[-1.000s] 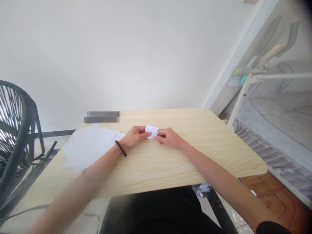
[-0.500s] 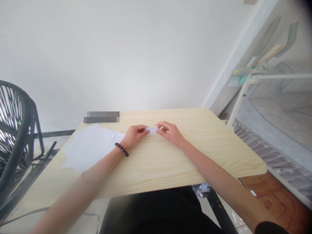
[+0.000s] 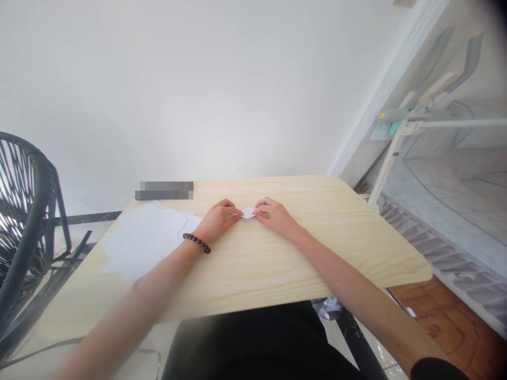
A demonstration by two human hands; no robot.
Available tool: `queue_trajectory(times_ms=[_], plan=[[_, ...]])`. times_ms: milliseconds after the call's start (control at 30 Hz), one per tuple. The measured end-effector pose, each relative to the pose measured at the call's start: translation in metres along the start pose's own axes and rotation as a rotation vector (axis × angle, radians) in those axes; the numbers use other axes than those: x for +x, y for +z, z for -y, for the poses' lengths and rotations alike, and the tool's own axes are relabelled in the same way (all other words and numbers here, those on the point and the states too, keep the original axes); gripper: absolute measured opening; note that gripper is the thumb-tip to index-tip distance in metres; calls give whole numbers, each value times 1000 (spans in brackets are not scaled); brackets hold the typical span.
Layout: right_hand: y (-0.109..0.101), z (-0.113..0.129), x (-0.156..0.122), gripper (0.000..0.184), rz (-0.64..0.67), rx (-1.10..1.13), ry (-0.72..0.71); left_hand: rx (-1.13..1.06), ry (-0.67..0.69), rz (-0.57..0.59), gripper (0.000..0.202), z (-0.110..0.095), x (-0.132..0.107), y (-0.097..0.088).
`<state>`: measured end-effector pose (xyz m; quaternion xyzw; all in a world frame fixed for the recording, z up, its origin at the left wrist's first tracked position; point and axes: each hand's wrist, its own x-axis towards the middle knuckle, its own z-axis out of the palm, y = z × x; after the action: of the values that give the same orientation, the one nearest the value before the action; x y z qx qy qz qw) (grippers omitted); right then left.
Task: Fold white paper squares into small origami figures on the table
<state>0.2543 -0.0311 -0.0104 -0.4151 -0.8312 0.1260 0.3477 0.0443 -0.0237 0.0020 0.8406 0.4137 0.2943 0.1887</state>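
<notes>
A small piece of folded white paper [image 3: 248, 212] is held between my two hands, just above or on the middle of the table. My left hand [image 3: 219, 219] pinches its left end between thumb and fingers; a dark bead bracelet circles that wrist. On the other side, my right hand [image 3: 276, 217] grips the right end with thumb and fingertips. The fingers cover both ends, so only the paper's middle shows. Left of my left hand, white paper sheets [image 3: 138, 240] lie loosely overlapping on the table.
The pale wood table [image 3: 277, 274] stands against a white wall. A blurred-out dark object [image 3: 164, 191] lies at its back left. A dark woven chair [image 3: 34, 211] is at the left, and a white metal frame [image 3: 390, 163] stands beyond the right edge.
My left fingers have shifted their pinch and the knuckles are raised higher. My right fingers have closed onto the paper, whose visible part now looks smaller and more rounded.
</notes>
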Motion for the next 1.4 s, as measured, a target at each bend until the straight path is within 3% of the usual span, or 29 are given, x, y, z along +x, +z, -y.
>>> queue_trajectory(times_ms=[167, 367, 700, 833, 967, 1100, 1400], plan=[[-2, -3, 0, 14, 27, -17, 36, 24, 36, 25, 24, 3, -1, 1], [-3, 3, 1, 19, -3, 207, 78, 41, -20, 21, 35, -2, -2, -2], [-5, 11, 0, 24, -93, 317, 174, -514, -244, 68, 40, -11, -2, -2], [-6, 15, -2, 26, -36, 423, 193, -683, -282, 42, 41, -8, 0, 0], [-6, 14, -2, 31, 20, 570, 245, -782, -293, 6, 42, -10, 0, 0], [-6, 15, -1, 33, -11, 638, 270, -876, -330, 39, 44, -13, -1, 0], [-8, 17, -1, 29, -74, 545, 251, -867, -311, 31, 34, -20, -1, -2]])
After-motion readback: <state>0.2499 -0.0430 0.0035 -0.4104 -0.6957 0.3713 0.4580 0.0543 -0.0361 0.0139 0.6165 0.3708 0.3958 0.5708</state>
